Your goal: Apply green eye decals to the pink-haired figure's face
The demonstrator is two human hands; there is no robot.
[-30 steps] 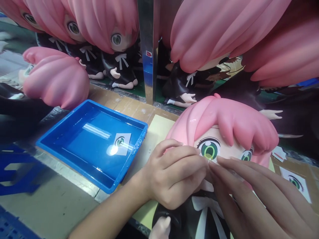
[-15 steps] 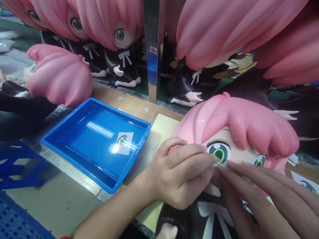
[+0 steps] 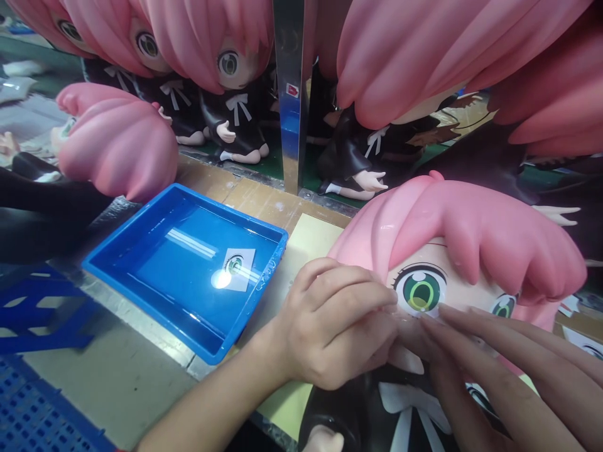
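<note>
A large pink-haired figure (image 3: 490, 220) in a black dress with a white bow (image 3: 409, 402) leans back before me. Its green eye decal (image 3: 421, 290) lies on the face between my hands. My left hand (image 3: 339, 323) is closed in a pinch at the decal's lower left edge; its fingertips hide whatever they hold. Stretched fingers of my right hand (image 3: 509, 370) touch the face just under the decal. Below those fingers shows part of another eye print (image 3: 483, 400); whether the hand holds it, I cannot tell.
To the left, a blue tray (image 3: 141, 314) of water holds a square eye decal sheet (image 3: 240, 270). Behind stand several similar figures (image 3: 238, 107) and a metal post (image 3: 292, 125). Another figure (image 3: 117, 138) lies at left. A blue crate (image 3: 42, 408) is lower left.
My left fingertips have drawn slightly left, off the eye's lower edge, uncovering more of the decal. My right fingers stay by its lower edge. The view has shifted a little.
</note>
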